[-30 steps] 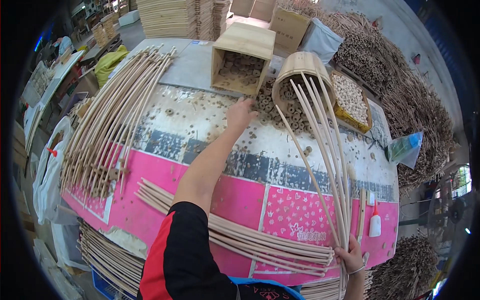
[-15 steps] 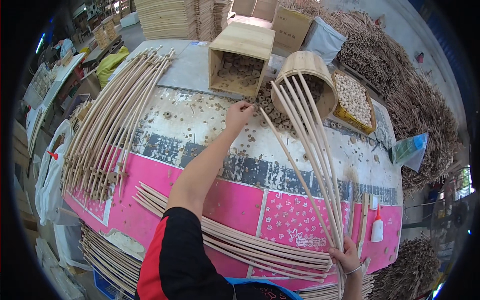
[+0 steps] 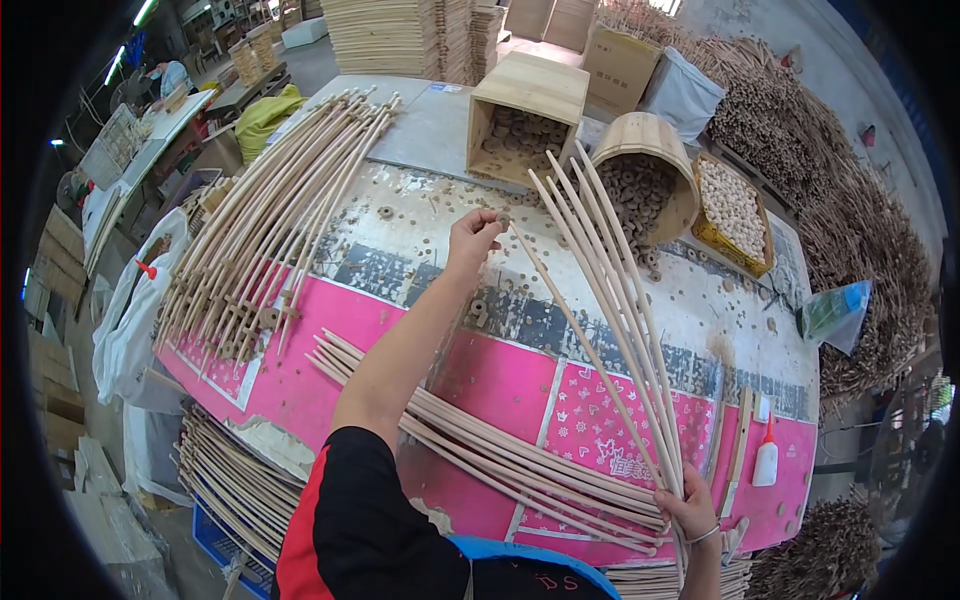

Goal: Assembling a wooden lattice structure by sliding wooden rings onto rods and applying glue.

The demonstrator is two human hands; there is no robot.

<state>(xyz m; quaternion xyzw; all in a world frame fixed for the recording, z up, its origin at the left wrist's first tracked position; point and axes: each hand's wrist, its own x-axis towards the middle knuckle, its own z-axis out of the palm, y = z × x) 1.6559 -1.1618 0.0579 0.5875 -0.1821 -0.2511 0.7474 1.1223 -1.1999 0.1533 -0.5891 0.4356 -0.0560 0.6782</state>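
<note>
My left hand is closed, pinching a small brown wooden ring between thumb and fingertips. The ring is right at the upper tip of one thin wooden rod, which slants apart from the others; whether the tip is inside its hole, I cannot tell. Wrapped round the lower ends of several pale rods is my right hand, which fans them upward over the table. A layer of similar rods lies across the pink cover, its right end beside my right hand.
A wooden box and a tipped wooden bucket spill rings onto the table's far side. Next to them stands a yellow crate of pale beads. Many rods with rings lie at left. A white glue bottle stands at right.
My left hand has drawn the ring away from the heap of rings to the tip of the slanting rod. The whole view has shifted slightly; my right hand keeps its hold.
</note>
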